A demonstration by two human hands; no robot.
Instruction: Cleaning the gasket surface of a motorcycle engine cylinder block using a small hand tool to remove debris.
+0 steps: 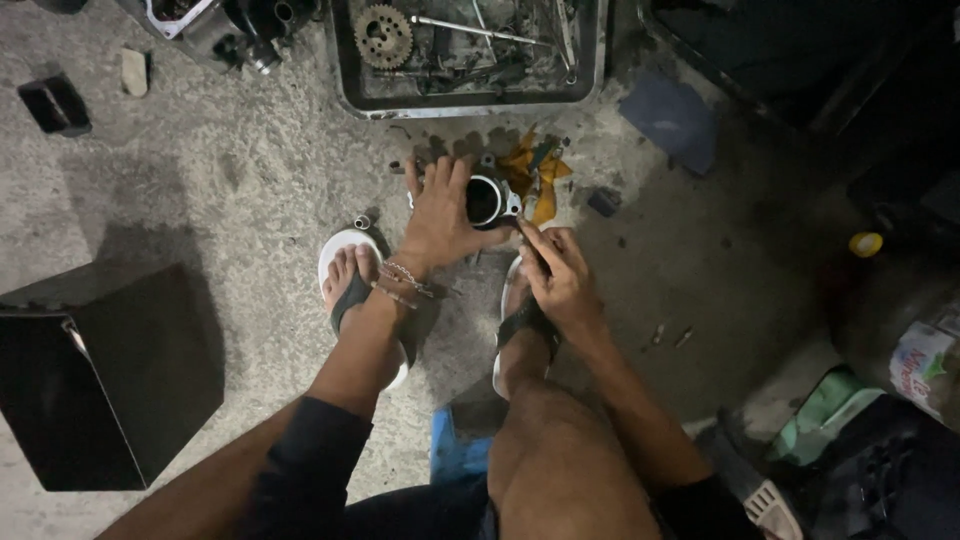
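Note:
A round metal engine part [487, 199] with a dark bore stands on the concrete floor just ahead of my feet. My left hand [437, 218], with thin chains at the wrist, is spread over its left side and holds it down. Touching the part's right edge, my right hand [556, 272] is closed around something small and dark that I cannot make out. A yellow rag [545, 182] lies behind the part. Both feet wear white sandals [340, 262].
A metal tray [470, 97] holding a sprocket [383, 36], rods and tools sits at the top. A black box [105, 370] stands at left, engine pieces [215, 28] at top left, a blue cloth [668, 122] at upper right, clutter and a bottle [922, 368] at right.

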